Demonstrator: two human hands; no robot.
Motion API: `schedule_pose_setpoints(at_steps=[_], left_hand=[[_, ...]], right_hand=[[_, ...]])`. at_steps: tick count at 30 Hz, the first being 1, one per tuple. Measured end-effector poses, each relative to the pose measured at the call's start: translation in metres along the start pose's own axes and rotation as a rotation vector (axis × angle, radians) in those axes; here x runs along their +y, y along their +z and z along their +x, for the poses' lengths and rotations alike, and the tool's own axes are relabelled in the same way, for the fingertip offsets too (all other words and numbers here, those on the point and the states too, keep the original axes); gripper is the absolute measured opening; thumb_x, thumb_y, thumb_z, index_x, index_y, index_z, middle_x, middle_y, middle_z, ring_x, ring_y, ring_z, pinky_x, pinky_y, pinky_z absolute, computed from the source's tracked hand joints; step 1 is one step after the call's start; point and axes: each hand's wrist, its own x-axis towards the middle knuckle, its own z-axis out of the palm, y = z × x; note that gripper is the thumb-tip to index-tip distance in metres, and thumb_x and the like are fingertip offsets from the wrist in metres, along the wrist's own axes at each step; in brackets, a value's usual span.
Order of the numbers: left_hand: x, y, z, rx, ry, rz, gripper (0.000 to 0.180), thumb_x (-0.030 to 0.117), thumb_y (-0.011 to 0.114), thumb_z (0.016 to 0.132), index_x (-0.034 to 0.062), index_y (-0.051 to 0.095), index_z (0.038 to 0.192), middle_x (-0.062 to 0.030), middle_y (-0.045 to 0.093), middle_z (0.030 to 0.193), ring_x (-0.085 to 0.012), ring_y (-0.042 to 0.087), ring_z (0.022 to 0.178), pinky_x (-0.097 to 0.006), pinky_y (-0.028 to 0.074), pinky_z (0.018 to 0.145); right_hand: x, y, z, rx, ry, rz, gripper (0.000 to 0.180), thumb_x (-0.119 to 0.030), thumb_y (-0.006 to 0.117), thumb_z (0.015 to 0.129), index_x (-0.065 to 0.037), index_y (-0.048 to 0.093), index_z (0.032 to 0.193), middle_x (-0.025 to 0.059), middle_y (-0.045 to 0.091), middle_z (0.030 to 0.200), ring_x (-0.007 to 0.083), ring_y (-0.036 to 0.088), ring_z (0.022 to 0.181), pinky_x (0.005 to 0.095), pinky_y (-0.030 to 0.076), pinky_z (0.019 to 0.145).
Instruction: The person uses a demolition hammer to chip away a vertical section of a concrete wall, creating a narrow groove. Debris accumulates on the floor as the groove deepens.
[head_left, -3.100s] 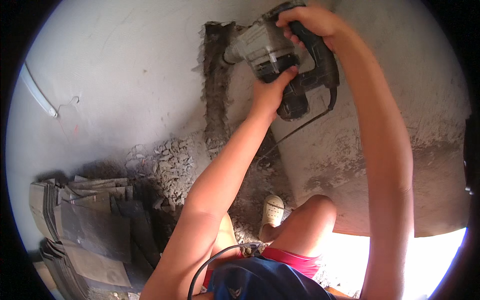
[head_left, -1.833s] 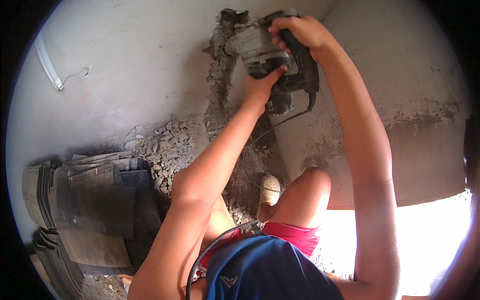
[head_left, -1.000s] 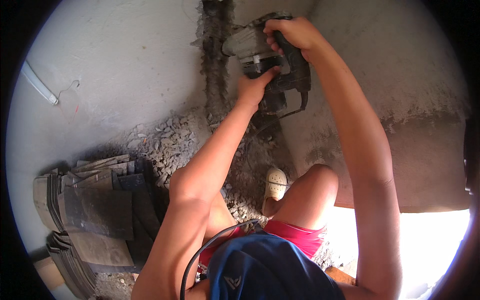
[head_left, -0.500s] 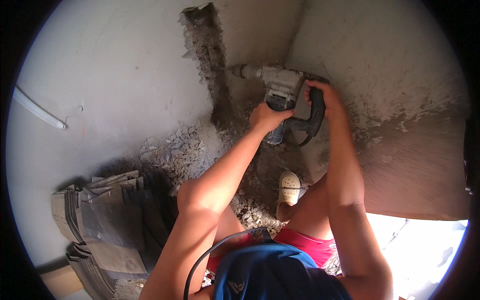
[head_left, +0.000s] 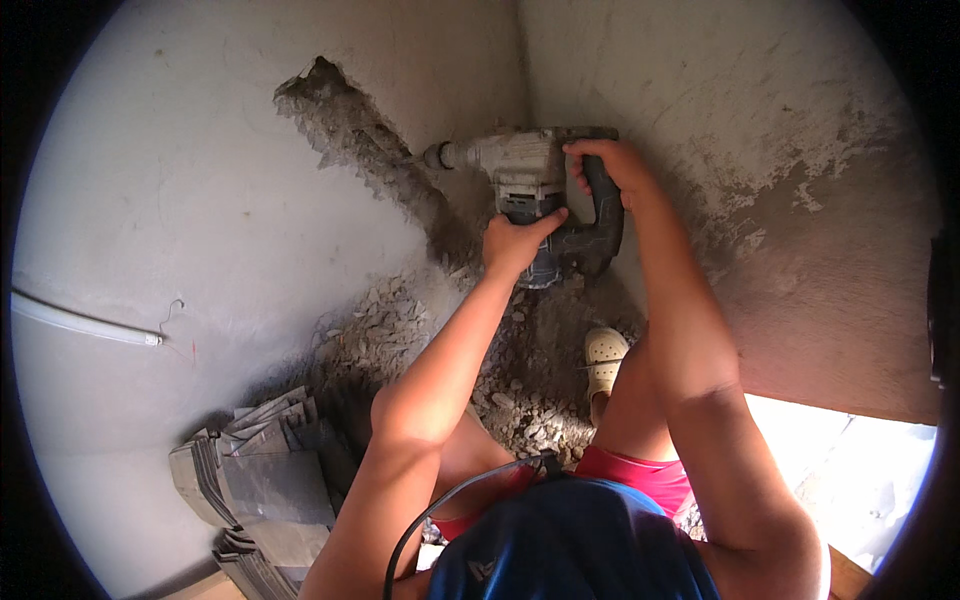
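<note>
A dusty grey and black rotary hammer (head_left: 528,160) is held level at the wall, its chuck pointing left. My right hand (head_left: 610,168) wraps round its black rear handle. Lower down, my left hand (head_left: 515,243) is closed round the dark motor housing, thumb on top. The chuck end sits at a rough, broken channel (head_left: 375,150) cut into the pale wall. I cannot make out the bit's tip against the dark, crumbled edge.
Broken rubble (head_left: 375,330) lies along the wall's foot and between my legs. A stack of folded grey sheets (head_left: 275,480) stands at lower left. A white pipe (head_left: 90,325) runs along the left wall. On the right leans a brownish wall surface (head_left: 830,330). My foot wears a cream clog (head_left: 605,355).
My view has turned, so the channel now slants and sits further left. The rotary hammer also appears further left in the picture, both hands keeping their hold.
</note>
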Motion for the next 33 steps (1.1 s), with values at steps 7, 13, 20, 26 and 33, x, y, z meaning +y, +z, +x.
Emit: schedule_pose_setpoints(at_steps=[7,13,20,26,33], left_hand=[[0.007,-0.005,-0.016,-0.027,0.035,-0.203,0.057,0.036,0.095,0.075,-0.0071,0.075,0.106,-0.0148,0.078,0.103,-0.0205,0.074,0.091,-0.034,0.057,0.083],[-0.037,-0.016,-0.026,-0.101,0.189,-0.504,0.047,0.019,0.088,0.084,-0.0004,0.067,0.122,-0.0077,0.072,0.118,-0.0166,0.068,0.104,-0.033,0.053,0.090],[-0.103,-0.038,-0.057,0.049,0.341,-0.721,0.048,0.016,0.085,0.086,0.0060,0.066,0.130,-0.0028,0.069,0.121,-0.0137,0.064,0.113,-0.034,0.051,0.098],[-0.113,-0.059,-0.102,0.121,0.169,-0.780,0.048,0.017,0.085,0.087,0.0073,0.066,0.130,-0.0030,0.068,0.122,-0.0140,0.063,0.112,-0.034,0.051,0.098],[-0.115,-0.063,-0.122,0.105,0.096,-0.803,0.048,0.018,0.084,0.088,0.0089,0.066,0.131,-0.0032,0.068,0.122,-0.0144,0.063,0.112,-0.034,0.051,0.097]], right_hand=[[-0.012,0.023,-0.029,-0.001,-0.142,-0.062,0.023,-0.020,0.079,0.087,-0.001,0.071,0.079,0.0095,0.070,0.074,0.0188,0.063,0.059,0.0342,0.049,0.054],[-0.009,0.072,-0.065,-0.116,-0.133,-0.041,0.021,-0.017,0.078,0.086,0.003,0.074,0.082,0.0105,0.072,0.074,0.0170,0.068,0.062,0.0323,0.053,0.054],[0.020,0.144,-0.155,-0.085,-0.545,-0.450,0.038,-0.022,0.078,0.077,0.014,0.070,0.085,0.0342,0.069,0.080,0.0454,0.075,0.084,0.0468,0.060,0.076],[0.043,0.190,-0.186,-0.153,-0.674,-0.573,0.046,-0.024,0.080,0.079,0.013,0.068,0.103,0.0343,0.071,0.087,0.0485,0.074,0.087,0.0494,0.061,0.081],[0.090,0.215,-0.168,-0.253,-0.670,-0.970,0.041,-0.025,0.078,0.081,0.010,0.065,0.098,0.0324,0.072,0.083,0.0461,0.075,0.080,0.0508,0.061,0.079]])
